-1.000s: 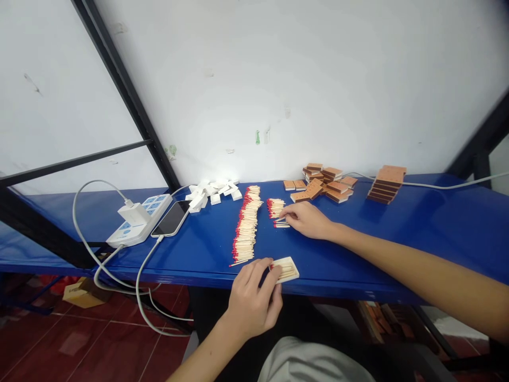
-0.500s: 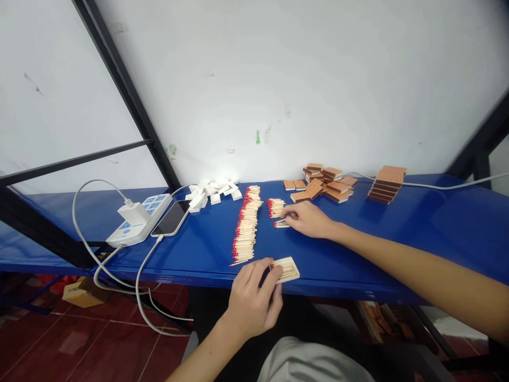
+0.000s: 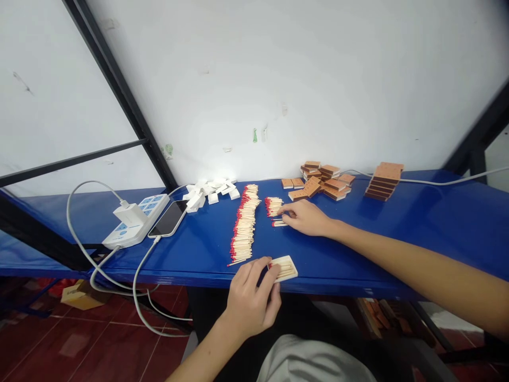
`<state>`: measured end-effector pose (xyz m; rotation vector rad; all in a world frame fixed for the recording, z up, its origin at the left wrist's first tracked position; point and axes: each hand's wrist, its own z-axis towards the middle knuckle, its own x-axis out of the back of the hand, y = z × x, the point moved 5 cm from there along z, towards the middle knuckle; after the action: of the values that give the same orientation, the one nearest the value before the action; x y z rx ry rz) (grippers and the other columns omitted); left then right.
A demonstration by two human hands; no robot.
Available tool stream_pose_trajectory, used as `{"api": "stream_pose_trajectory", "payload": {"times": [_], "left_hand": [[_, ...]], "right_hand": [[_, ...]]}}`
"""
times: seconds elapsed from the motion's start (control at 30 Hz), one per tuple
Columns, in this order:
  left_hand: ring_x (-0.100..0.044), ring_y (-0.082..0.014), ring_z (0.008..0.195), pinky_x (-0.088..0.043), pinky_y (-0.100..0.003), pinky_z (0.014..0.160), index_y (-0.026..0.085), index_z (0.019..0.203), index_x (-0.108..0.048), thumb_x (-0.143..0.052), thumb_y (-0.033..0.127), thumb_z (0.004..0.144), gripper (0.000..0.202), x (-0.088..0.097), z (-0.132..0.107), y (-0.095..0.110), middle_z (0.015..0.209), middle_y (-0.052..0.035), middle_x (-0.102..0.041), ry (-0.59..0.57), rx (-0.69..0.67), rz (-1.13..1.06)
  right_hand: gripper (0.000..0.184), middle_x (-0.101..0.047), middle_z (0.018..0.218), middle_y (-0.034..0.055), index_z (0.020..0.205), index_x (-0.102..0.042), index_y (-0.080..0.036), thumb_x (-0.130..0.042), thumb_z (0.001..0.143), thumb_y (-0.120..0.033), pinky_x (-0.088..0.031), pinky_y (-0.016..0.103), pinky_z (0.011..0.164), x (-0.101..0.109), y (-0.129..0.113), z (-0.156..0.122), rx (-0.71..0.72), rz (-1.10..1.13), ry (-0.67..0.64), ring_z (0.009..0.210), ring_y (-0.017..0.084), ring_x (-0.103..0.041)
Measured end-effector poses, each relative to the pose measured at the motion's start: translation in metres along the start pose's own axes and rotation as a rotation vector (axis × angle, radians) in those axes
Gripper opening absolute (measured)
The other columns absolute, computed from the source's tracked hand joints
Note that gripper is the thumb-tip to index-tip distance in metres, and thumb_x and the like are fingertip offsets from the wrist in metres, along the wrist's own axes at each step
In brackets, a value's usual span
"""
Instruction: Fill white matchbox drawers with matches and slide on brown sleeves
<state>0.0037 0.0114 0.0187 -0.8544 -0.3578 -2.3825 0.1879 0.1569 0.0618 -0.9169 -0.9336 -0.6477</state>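
Observation:
At the front edge of the table, my left hand (image 3: 254, 297) grips a white matchbox tray (image 3: 294, 269) at its left end. Several matches (image 3: 284, 270) with pale sticks lie lengthwise in it. My right hand (image 3: 304, 217) is farther back, its fingers curled and pinched at the right ends of a small group of red-headed matches (image 3: 273, 206). A few matches (image 3: 278, 223) lie slightly apart just in front of that group. The fingertips partly hide the stick ends. Left of both hands runs a long row of matches (image 3: 244, 225), heads to the left.
White empty trays (image 3: 210, 191) lie heaped at the back left. Brown matchboxes (image 3: 318, 181) form a loose pile at the back, with a neat stack (image 3: 384, 181) farther right. A phone (image 3: 169, 217) and a power strip (image 3: 135, 223) with white cables occupy the left side.
The view has shifted slightly. My right fingers have moved a little away from the front few matches toward the group behind. The left hand keeps its hold on the tray.

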Motion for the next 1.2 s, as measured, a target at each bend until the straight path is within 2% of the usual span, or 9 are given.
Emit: {"api": "stream_pose_trajectory", "payload": {"times": [0.17, 0.4, 0.87, 1.07, 1.2], "left_hand": [[-0.061, -0.0266, 0.101, -0.053, -0.039, 0.084, 0.013, 0.12, -0.06, -0.053, 0.013, 0.087, 0.033, -0.0002, -0.0004, -0.0002, 0.117, -0.0163, -0.063, 0.0, 0.004, 0.007], [-0.061, -0.0264, 0.101, -0.053, -0.039, 0.084, 0.012, 0.119, -0.06, -0.053, 0.013, 0.087, 0.033, -0.0001, 0.0001, -0.0004, 0.117, -0.0165, -0.063, 0.004, 0.002, 0.007], [-0.062, -0.0259, 0.1, -0.053, -0.038, 0.084, 0.014, 0.119, -0.061, -0.052, 0.014, 0.088, 0.032, 0.001, 0.001, 0.0004, 0.117, -0.0155, -0.064, 0.009, 0.004, 0.02], [-0.062, -0.026, 0.101, -0.053, -0.038, 0.085, 0.013, 0.118, -0.061, -0.053, 0.013, 0.087, 0.032, 0.0013, 0.0017, 0.001, 0.116, -0.0158, -0.064, 0.011, 0.001, 0.014], [-0.062, -0.0261, 0.1, -0.053, -0.039, 0.083, 0.013, 0.119, -0.061, -0.053, 0.013, 0.087, 0.032, 0.0008, 0.0015, 0.0006, 0.116, -0.016, -0.064, 0.009, 0.001, 0.013]], "right_hand": [[0.033, -0.07, 0.073, 0.0014, 0.101, -0.078, -0.022, -0.049, 0.087, -0.026, -0.032, 0.026, 0.06, -0.0021, -0.0003, 0.0001, 0.026, 0.007, -0.017, 0.063, 0.015, -0.056], [0.037, -0.073, 0.077, 0.0014, 0.112, -0.077, -0.025, -0.048, 0.089, -0.027, -0.036, 0.025, 0.063, -0.0053, 0.0004, 0.0, 0.034, -0.009, -0.04, 0.065, 0.015, -0.058], [0.038, -0.069, 0.072, 0.0003, 0.117, -0.074, -0.027, -0.05, 0.088, -0.025, -0.032, 0.025, 0.06, -0.0041, -0.0028, -0.0008, 0.027, -0.026, -0.084, 0.063, 0.015, -0.057], [0.035, -0.07, 0.08, 0.0026, 0.116, -0.071, -0.023, -0.05, 0.088, -0.028, -0.034, 0.025, 0.063, -0.0064, -0.0017, 0.0006, 0.043, -0.074, -0.083, 0.068, 0.017, -0.058], [0.032, -0.069, 0.077, 0.0023, 0.112, -0.071, -0.021, -0.05, 0.088, -0.027, -0.032, 0.025, 0.062, -0.006, -0.002, 0.0, 0.045, -0.069, -0.079, 0.066, 0.016, -0.056]]}}
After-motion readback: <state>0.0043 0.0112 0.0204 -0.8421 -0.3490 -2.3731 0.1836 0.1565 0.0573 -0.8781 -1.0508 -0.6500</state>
